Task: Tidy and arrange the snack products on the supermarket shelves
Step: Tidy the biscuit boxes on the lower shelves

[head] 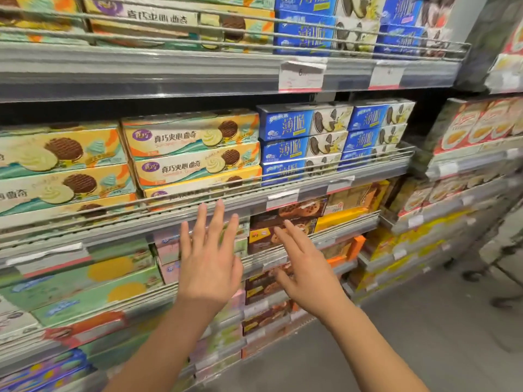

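My left hand is raised with straight, spread fingers in front of the shelf, its fingertips just below the wire rail that fronts the yellow cookie boxes. To its right, my right hand is also open with fingers extended, in front of the brown chocolate-chip cookie boxes. Neither hand holds anything. Blue thin-biscuit boxes are stacked to the right of the yellow ones. Pink boxes show partly behind my left hand.
Green boxes fill the lower left shelf, and orange and yellow boxes sit lower right. Price tags hang on the upper shelf edge. A second shelf unit with red-and-white boxes stands at the right, above grey floor.
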Available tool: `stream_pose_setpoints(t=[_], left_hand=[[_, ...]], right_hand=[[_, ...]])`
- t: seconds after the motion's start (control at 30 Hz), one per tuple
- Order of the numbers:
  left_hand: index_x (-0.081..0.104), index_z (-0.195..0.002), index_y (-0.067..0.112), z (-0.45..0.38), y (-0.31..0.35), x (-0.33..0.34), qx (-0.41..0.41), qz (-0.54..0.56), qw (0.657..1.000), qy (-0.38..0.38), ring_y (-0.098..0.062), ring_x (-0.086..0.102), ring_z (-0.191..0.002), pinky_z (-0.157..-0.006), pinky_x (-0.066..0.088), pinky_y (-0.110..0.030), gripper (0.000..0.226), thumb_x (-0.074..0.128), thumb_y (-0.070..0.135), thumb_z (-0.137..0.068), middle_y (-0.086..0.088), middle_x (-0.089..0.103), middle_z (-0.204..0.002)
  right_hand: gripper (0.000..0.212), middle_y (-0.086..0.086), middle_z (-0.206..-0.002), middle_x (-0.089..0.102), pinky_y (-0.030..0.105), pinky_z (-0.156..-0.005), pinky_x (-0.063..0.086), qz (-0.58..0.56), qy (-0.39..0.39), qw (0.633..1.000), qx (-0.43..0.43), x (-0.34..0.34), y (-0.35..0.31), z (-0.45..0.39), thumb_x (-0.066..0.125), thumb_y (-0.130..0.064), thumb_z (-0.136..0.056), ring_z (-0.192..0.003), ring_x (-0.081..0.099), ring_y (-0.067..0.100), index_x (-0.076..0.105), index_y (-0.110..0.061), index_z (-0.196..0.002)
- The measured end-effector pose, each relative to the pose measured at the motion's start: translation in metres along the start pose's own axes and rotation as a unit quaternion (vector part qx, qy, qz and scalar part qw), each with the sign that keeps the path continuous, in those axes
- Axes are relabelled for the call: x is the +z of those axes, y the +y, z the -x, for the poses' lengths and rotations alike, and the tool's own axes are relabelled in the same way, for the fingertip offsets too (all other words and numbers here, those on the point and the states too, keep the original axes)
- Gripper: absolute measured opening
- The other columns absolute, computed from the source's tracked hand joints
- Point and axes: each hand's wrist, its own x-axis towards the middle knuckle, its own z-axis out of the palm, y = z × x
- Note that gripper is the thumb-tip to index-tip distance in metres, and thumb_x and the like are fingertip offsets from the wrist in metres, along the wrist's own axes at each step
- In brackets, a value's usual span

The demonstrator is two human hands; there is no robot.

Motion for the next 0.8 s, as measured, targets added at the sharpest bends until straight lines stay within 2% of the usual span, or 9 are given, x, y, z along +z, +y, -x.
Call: stream_pose_setpoints(t=[0.1,0.2,0.27,0.33,0.43,0.6,0.7,0.8], left_hand=[[0.034,-0.156,0.018,-0.023,0.016,0.019,-0.013,-0.008,1.000,0.021,-0.038,0.002,-0.155,-0.119,0.013,-0.067,0.079,0.063,0.038,-0.085,-0.010,0.010,-0.169],[0.037,-0.155,0.015,-0.034,0.020,0.037,-0.032,-0.017,0.997,0.062,-0.040,0.010,-0.154,-0.119,0.010,-0.068,0.076,0.050,0.035,-0.083,-0.010,0.017,-0.167],[0.045,-0.151,0.014,-0.035,0.022,0.043,-0.032,-0.016,0.995,0.092,-0.045,0.019,-0.150,-0.118,0.007,-0.069,0.070,0.044,0.034,-0.083,-0.013,0.027,-0.164],[0.048,-0.149,0.015,-0.038,0.024,0.046,-0.037,-0.008,0.993,0.109,-0.047,0.021,-0.148,-0.118,0.003,-0.069,0.068,0.042,0.034,-0.084,-0.015,0.030,-0.163],[0.048,-0.149,0.012,-0.039,0.026,0.050,-0.024,-0.008,0.990,0.136,-0.051,0.021,-0.147,-0.117,0.003,-0.070,0.064,0.047,0.031,-0.087,-0.018,0.031,-0.162],[0.055,-0.143,0.008,-0.040,0.030,0.048,-0.021,-0.009,0.988,0.150,-0.054,0.029,-0.143,-0.117,0.012,-0.069,0.064,0.055,0.026,-0.082,-0.020,0.035,-0.159],[0.052,-0.145,0.009,-0.038,0.030,0.040,-0.004,-0.015,0.991,0.133,-0.051,0.029,-0.145,-0.118,0.015,-0.068,0.068,0.055,0.029,-0.081,-0.017,0.032,-0.161],[0.050,-0.148,0.014,-0.034,0.022,0.028,-0.002,-0.008,0.996,0.093,-0.044,0.028,-0.148,-0.118,0.018,-0.065,0.069,0.044,0.038,-0.084,-0.012,0.030,-0.163]], right_hand=[[0.074,-0.002,-0.170,0.010,0.045,-0.119,0.034,0.022,0.032,0.999,0.027,-0.019,0.034,-0.009,0.061,-0.033,-0.096,-0.155,0.016,0.020,0.024,-0.023,-0.160],[0.071,0.002,-0.168,0.015,0.047,-0.115,0.040,0.035,0.067,0.996,0.039,-0.037,0.062,-0.028,0.062,-0.030,-0.094,-0.154,0.022,0.024,0.030,-0.020,-0.157],[0.070,0.006,-0.168,0.017,0.048,-0.114,0.040,0.057,0.086,0.994,0.027,-0.047,0.077,-0.043,0.061,-0.026,-0.093,-0.153,0.022,0.026,0.031,-0.017,-0.156],[0.071,0.008,-0.167,0.018,0.049,-0.116,0.037,0.083,0.099,0.991,0.020,-0.053,0.086,-0.060,0.061,-0.025,-0.093,-0.154,0.020,0.027,0.030,-0.017,-0.156],[0.072,0.011,-0.167,0.018,0.050,-0.119,0.030,0.101,0.112,0.989,-0.006,-0.046,0.080,-0.075,0.060,-0.021,-0.090,-0.155,0.016,0.028,0.031,-0.013,-0.156],[0.072,0.012,-0.167,0.017,0.051,-0.121,0.025,0.095,0.118,0.984,-0.098,-0.026,0.044,-0.082,0.058,-0.018,-0.087,-0.156,0.011,0.029,0.034,-0.012,-0.155],[0.075,0.009,-0.170,0.009,0.053,-0.122,0.023,0.103,0.086,0.983,-0.123,-0.012,0.024,-0.087,0.055,-0.022,-0.089,-0.157,0.005,0.027,0.026,-0.016,-0.158],[0.082,0.005,-0.170,-0.003,0.053,-0.122,0.022,0.105,0.063,0.987,-0.107,-0.004,0.014,-0.087,0.056,-0.025,-0.089,-0.157,0.000,0.026,0.016,-0.019,-0.160]])
